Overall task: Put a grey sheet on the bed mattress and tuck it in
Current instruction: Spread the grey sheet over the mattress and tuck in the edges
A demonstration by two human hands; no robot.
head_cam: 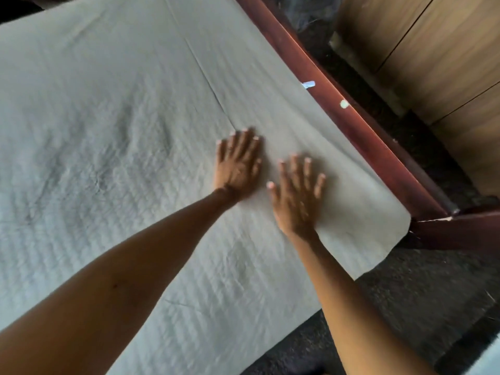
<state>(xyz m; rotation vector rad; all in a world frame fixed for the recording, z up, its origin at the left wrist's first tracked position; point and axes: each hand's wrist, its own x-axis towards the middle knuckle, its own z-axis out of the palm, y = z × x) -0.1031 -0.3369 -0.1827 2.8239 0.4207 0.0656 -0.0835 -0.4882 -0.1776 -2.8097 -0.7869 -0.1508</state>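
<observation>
Here the grey sheet [135,131] lies spread over the mattress, hiding it, and runs right up to the wooden side rail [359,125]. Both hands press flat on it, fingers straight, spread and gripping nothing. The left hand [238,163] is farther from the rail and the right hand [296,190] nearer to it. From the fingertips, the sheet's edge lies onward toward the rail, and its loose corner [389,226] sits at the rail's near end, close beside the right hand. A long crease [205,69] runs roughly along the rail's direction and ends just ahead of the left fingers. The corner looks untucked, so the tuck probably falls to the right hand. Whether the edge along the rail is already pushed in cannot be told.
</observation>
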